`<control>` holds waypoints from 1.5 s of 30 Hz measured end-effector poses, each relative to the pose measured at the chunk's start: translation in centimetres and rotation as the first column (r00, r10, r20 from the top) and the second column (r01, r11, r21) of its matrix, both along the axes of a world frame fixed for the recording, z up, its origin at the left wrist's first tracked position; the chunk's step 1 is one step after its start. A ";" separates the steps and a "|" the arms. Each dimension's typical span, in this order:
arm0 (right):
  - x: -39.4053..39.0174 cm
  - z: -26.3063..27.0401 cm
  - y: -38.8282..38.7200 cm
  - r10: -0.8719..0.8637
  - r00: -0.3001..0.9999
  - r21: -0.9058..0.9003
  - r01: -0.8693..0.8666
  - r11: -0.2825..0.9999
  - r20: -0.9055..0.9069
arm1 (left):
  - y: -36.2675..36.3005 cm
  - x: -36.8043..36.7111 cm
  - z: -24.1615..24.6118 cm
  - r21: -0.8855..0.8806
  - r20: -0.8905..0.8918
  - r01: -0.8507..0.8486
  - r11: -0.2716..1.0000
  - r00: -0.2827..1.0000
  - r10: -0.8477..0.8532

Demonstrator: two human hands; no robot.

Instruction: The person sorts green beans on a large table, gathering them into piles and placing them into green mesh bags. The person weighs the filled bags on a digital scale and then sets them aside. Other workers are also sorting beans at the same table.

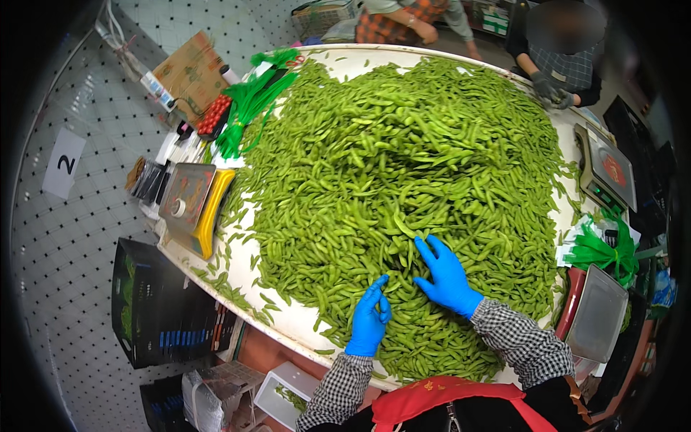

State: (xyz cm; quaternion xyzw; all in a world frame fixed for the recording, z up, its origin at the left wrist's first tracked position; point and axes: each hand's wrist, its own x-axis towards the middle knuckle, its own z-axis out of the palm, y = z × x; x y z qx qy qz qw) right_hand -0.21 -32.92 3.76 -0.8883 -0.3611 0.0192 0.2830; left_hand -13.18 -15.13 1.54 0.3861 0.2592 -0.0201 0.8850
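Observation:
A broad heap of green edamame pods covers most of the white table before me. My right hand, in a blue glove, is over the near part of the heap with thumb and fingers spread. Its fingertips reach the lower end of one long, pale pod, without closing around it. To its left is my left hand, also gloved in blue, low over the pods. Its index finger points forward and the other fingers curl in; whether anything is inside them is hidden.
Weighing scales stand at the left, far right and near right. Green mesh bags lie at the left edge, more mesh bags at the right. Black crates are at lower left. A co-worker's gloved hands are across the table.

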 end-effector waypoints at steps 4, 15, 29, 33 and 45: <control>-1.1 0.1 3.4 0.128 0.989 0.052 -0.125 0.991 -0.074 | 2.1 -1.2 0.4 0.132 -0.033 -0.058 0.989 0.997 0.063; -3.0 1.1 12.5 0.122 0.979 -0.116 -0.142 0.983 -0.163 | 7.6 -1.7 1.0 0.221 -0.020 -0.244 0.944 0.967 0.254; -4.8 0.4 19.7 0.397 0.917 -0.127 -0.399 0.908 -0.043 | 13.5 -3.0 2.6 0.410 -0.017 -0.471 0.781 0.852 0.523; -5.8 0.4 20.8 0.517 0.855 -0.112 -0.518 0.848 -0.036 | 18.1 -4.2 1.7 0.500 0.011 -0.490 0.714 0.828 0.561; -10.0 -0.8 16.2 0.835 0.542 -0.079 -0.841 0.536 -0.097 | 18.1 6.8 4.3 0.916 0.121 -0.143 0.375 0.989 0.082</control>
